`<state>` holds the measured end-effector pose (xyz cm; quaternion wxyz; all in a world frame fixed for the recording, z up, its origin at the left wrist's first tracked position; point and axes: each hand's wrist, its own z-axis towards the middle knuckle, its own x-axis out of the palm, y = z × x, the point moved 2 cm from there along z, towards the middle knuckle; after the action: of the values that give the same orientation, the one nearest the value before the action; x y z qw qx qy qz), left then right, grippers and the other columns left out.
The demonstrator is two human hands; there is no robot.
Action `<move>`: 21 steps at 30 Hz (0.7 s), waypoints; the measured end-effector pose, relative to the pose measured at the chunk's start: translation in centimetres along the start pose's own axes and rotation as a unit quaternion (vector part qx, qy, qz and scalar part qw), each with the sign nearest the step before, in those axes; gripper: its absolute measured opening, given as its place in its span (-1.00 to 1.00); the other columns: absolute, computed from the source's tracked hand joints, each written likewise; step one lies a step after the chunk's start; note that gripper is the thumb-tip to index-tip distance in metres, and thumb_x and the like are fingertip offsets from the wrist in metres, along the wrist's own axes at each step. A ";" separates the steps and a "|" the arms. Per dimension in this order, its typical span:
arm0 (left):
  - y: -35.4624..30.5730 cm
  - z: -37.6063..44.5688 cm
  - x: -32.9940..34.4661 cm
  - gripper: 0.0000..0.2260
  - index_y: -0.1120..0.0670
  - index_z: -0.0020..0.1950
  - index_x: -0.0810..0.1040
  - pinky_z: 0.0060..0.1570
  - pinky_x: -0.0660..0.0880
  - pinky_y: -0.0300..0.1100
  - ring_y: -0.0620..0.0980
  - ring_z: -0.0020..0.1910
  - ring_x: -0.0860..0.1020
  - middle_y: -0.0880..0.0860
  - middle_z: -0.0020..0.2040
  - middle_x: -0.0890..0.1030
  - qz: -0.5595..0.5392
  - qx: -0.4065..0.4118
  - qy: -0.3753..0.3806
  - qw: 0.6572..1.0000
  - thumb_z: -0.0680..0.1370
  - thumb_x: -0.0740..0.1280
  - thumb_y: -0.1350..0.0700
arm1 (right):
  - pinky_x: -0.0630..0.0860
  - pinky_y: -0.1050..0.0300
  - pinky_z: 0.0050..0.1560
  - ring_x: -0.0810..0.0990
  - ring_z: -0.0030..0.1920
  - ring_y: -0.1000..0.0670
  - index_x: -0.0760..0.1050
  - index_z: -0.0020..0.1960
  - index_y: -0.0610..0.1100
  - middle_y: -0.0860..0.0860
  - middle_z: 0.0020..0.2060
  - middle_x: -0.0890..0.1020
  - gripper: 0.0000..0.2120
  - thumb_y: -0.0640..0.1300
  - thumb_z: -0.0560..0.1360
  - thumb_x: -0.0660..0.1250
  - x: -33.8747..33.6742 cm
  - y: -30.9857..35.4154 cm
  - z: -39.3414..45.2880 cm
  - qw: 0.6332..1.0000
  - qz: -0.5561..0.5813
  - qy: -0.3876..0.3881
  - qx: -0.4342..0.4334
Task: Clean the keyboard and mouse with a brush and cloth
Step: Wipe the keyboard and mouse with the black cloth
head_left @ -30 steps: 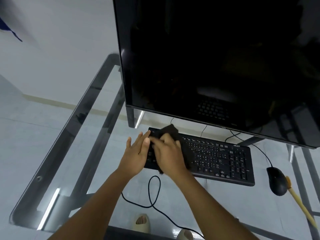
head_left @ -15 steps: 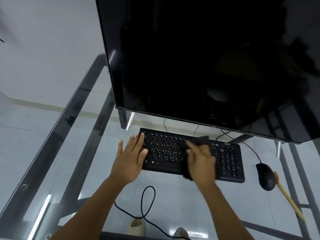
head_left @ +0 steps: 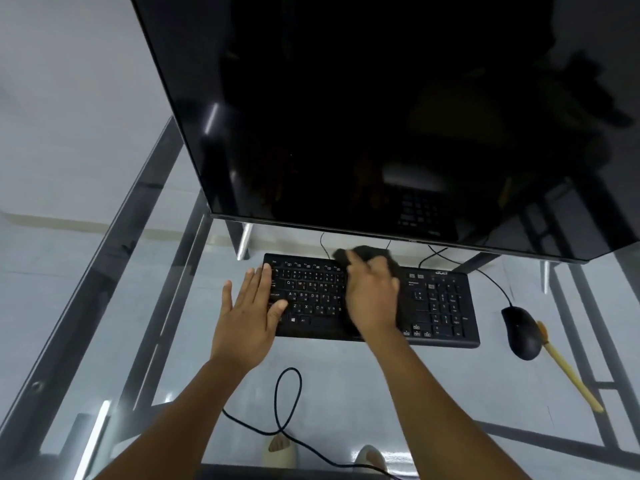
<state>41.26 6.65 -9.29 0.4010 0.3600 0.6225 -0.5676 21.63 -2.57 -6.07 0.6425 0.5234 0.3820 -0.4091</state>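
A black keyboard point(head_left: 440, 306) lies on the glass desk below the monitor. My right hand point(head_left: 372, 294) presses a dark cloth point(head_left: 365, 253) onto the keyboard's middle, the cloth showing past my fingertips at the top row. My left hand point(head_left: 247, 311) lies flat with fingers spread on the keyboard's left end. A black mouse point(head_left: 521, 332) sits right of the keyboard. Touching the mouse's right side lies a brush point(head_left: 568, 370) with a pale wooden handle.
A large dark monitor point(head_left: 346, 116) hangs over the keyboard's far edge, with its stand leg point(head_left: 244, 240) at the left. The glass desk point(head_left: 104, 306) has a dark metal frame. A black cable point(head_left: 287, 403) loops under the glass, above two feet in pale slippers.
My right hand with the cloth swept right across the keys from the left end, then slid back to the middle and up to the top row. My left hand stayed on the left end.
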 end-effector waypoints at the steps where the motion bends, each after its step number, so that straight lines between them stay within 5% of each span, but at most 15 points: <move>1: 0.0 0.0 0.0 -0.37 0.04 0.56 -0.13 0.47 -0.29 -0.03 -0.11 0.53 -0.13 -0.02 0.56 0.02 0.002 -0.001 -0.004 1.000 0.58 -0.29 -0.27 | 0.25 0.06 -0.13 0.51 -0.14 -0.13 0.49 0.34 0.01 -0.07 -0.10 0.48 -0.63 -0.16 0.55 0.27 -0.1 -0.3 -0.3 1.000 0.003 -0.008 0.025; 7: -0.4 -0.5 -0.1 -0.41 0.03 0.56 -0.07 0.47 -0.16 0.16 -0.03 0.54 -0.10 0.06 0.57 0.04 0.030 -0.026 -0.020 0.999 0.60 -0.24 -0.24 | 0.45 0.04 -0.11 0.48 -0.11 -0.12 0.40 0.37 0.05 -0.07 -0.05 0.50 -0.49 -0.28 0.47 0.25 -0.2 2.4 -6.0 0.976 -0.021 0.113 -0.183; 9: -1.8 -0.2 -0.8 -0.47 0.07 0.54 0.07 0.44 -0.14 0.21 0.05 0.54 -0.08 0.12 0.57 0.02 0.057 -0.044 -0.065 0.995 0.62 -0.11 -0.14 | 0.48 0.15 -0.14 0.46 -0.21 -0.03 0.46 0.34 0.08 0.00 -0.10 0.46 -0.57 -0.21 0.52 0.27 -1.1 -2.2 -4.9 0.991 -0.003 0.089 -0.096; 11: -4.4 0.6 -1.3 -0.50 0.10 0.52 0.18 0.44 -0.10 0.19 0.07 0.54 -0.05 0.12 0.56 0.05 0.038 -0.019 -0.090 0.995 0.62 -0.03 -0.08 | 0.59 0.05 -0.22 0.52 -0.37 -0.12 0.52 0.31 0.00 -0.09 -0.13 0.49 -0.63 -0.20 0.52 0.33 -3.2 -7.5 -3.6 1.000 -0.016 0.005 0.025; 15: -11.0 2.5 0.3 -0.46 0.09 0.54 0.12 0.47 -0.10 0.14 0.02 0.54 -0.05 0.07 0.56 0.08 0.020 0.089 -0.030 0.995 0.62 -0.09 -0.13 | 0.54 -0.04 -0.11 0.57 -0.22 -0.25 0.42 0.40 -0.09 -0.26 0.03 0.49 -0.64 -0.15 0.61 0.18 -5.9 -12.5 -2.6 0.976 -0.031 -0.035 0.213; 19: -14.7 2.7 3.6 -0.39 0.07 0.56 -0.01 0.45 -0.21 0.10 0.00 0.53 -0.13 0.04 0.57 -0.02 0.061 0.146 0.047 0.986 0.56 -0.21 -0.16 | 0.54 0.03 -0.20 0.51 -0.32 -0.15 0.45 0.36 -0.06 -0.12 -0.12 0.48 -0.62 -0.15 0.55 0.23 -4.0 -7.5 -3.2 0.998 -0.048 -0.011 0.041; 21: -14.9 2.7 4.7 -0.39 0.11 0.55 0.10 0.47 -0.13 0.12 0.03 0.54 -0.03 0.06 0.56 0.06 0.090 0.153 0.063 0.982 0.57 -0.15 -0.16 | 0.52 0.10 -0.21 0.47 -0.34 -0.09 0.43 0.38 -0.01 -0.08 -0.15 0.45 -0.61 -0.13 0.55 0.24 -4.1 -8.4 -2.5 0.998 -0.049 0.031 -0.015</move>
<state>26.10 2.52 -7.45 0.3507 0.5066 0.5170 -0.5943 12.17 -0.57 -5.73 0.6174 0.5069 0.4326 -0.4179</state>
